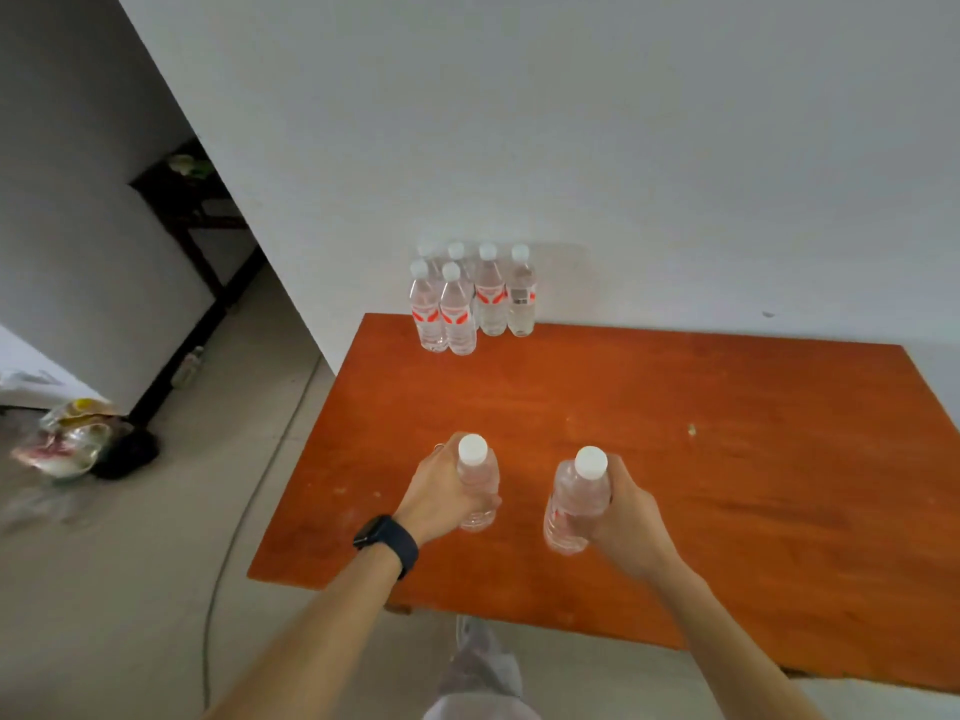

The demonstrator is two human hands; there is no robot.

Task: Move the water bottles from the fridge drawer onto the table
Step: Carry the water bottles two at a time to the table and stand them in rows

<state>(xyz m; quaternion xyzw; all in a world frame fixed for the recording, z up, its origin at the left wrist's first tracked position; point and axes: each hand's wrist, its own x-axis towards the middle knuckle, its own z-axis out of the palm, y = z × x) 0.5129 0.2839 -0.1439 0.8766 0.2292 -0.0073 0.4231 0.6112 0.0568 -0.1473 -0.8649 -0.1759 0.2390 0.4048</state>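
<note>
We are looking down at a person's 2 bare hands, each holding 1 water bottle upright over the near part of an orange-brown wooden table (701,433). The left hand (441,491) is curling its fingers around the left bottle (479,485), gripping the clear body below the white cap. The right hand (626,517) is wrapping around the right bottle (574,504) from the outer side, thumb and fingers closing on its middle. The 2 hands are staying apart, with a strip of bare tabletop showing between the bottles. We are not managing to tell whether either base is touching the wood or hanging just above it.

A dark watch (387,544) is sitting on the left wrist.

At the far left corner of the table, 6 bottles (472,304) are standing upright in a tight cluster, right against the white wall (623,148). 4 are lining up at the back and 2 are standing in front on the left side. Most are showing red labels.

Left of the table, a thin cable (228,537) is running across the pale floor (130,589). Further left, a heap of crumpled bags (67,441) is lying blurred, and a dark stand (192,215) is showing in the back. The person's leg (480,667) is showing below the table edge.
</note>
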